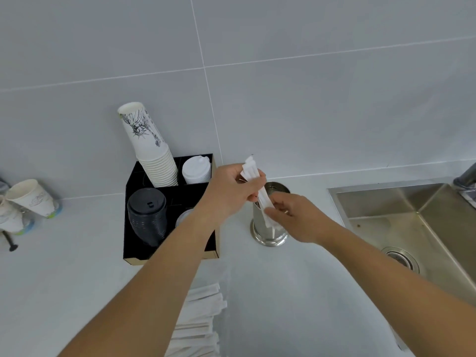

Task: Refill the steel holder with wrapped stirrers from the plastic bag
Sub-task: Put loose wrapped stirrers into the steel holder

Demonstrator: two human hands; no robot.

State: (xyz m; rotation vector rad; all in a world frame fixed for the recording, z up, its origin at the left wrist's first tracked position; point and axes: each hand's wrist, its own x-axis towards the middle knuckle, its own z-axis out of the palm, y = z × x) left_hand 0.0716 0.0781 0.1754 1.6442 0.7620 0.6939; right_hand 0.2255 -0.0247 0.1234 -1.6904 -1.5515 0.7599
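Note:
A round steel holder (pixel 269 234) stands on the white counter, between the black organiser and the sink. My left hand (pixel 231 191) grips a small bundle of white wrapped stirrers (pixel 253 171) near its top, just above and in front of the holder's mouth. My right hand (pixel 291 215) pinches the lower end of the same bundle in front of the holder's wall. More wrapped stirrers (pixel 201 320) lie in a clear plastic bag (pixel 222 292) on the counter near the bottom edge, partly hidden by my left forearm.
A black organiser (pixel 134 253) left of the holder holds stacked paper cups (pixel 149 150), black lids (pixel 146 215) and white lids (pixel 196 170). A steel sink (pixel 401 217) lies to the right, with a tap base at the far right. Loose paper cups (pixel 33 197) stand at far left.

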